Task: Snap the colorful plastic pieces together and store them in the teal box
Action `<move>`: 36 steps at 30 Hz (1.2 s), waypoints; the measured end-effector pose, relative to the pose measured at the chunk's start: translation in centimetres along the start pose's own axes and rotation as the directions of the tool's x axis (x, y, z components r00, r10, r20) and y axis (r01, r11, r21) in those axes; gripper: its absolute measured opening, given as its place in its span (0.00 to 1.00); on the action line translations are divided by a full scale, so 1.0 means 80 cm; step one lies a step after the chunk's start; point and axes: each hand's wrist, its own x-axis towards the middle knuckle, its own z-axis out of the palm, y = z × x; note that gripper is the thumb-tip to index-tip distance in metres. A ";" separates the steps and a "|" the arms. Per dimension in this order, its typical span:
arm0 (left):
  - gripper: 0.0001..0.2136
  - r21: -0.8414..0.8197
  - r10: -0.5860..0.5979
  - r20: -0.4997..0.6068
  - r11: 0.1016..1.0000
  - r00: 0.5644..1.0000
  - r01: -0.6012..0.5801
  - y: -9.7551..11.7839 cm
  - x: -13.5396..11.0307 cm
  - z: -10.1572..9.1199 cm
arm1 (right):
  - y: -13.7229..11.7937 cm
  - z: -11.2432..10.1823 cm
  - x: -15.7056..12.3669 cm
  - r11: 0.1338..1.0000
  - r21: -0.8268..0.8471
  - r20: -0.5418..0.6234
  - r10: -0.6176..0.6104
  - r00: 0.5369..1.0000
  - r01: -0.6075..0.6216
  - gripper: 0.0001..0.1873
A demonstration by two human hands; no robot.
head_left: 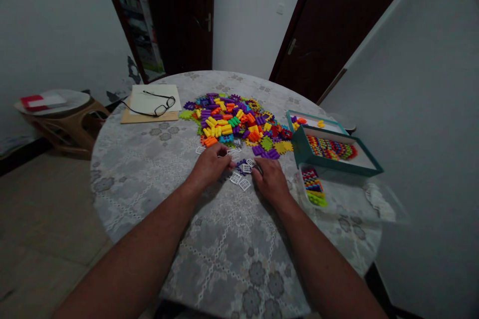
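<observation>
A heap of plastic building pieces (pixel 235 122) in purple, yellow, orange, green and blue lies on the round table (pixel 149 169). Just in front of it sit several small white grid pieces (pixel 239 179) and a purple piece (pixel 241 163). My left hand (pixel 211 164) rests knuckles up at the left of these, fingers curled and pinched on a small piece I cannot make out. My right hand (pixel 271 179) lies at their right, fingers bent down onto the cloth by a white grid piece (pixel 250 162); what is under them is hidden.
A teal box (pixel 299 152) with coloured pieces stands at the right, its lid (pixel 329 122) behind it and a clear tray (pixel 314 187) in front. Glasses (pixel 160 105) lie on papers at the far left. A brown stool (pixel 67 124) stands beyond the table's left edge.
</observation>
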 end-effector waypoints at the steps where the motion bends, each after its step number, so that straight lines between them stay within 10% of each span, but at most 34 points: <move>1: 0.04 0.002 0.002 -0.003 1.000 1.000 -0.002 -0.002 0.001 0.001 | 0.000 0.002 0.002 1.000 -0.023 0.031 -0.007 1.000 0.008 0.16; 18: 0.08 0.102 0.053 0.043 0.993 0.998 -0.057 -0.010 -0.004 0.007 | 0.001 0.007 0.001 0.988 -0.151 0.016 0.029 0.999 -0.027 0.08; 24: 0.07 0.075 0.075 0.073 0.994 0.995 -0.080 -0.021 0.001 0.008 | -0.003 -0.011 0.002 0.987 0.130 -0.190 0.116 0.975 -0.092 0.14; 36: 0.09 0.049 0.128 0.261 0.988 0.957 -0.145 -0.010 -0.011 0.014 | -0.034 0.002 -0.006 0.866 0.468 -0.021 0.208 0.978 -0.175 0.11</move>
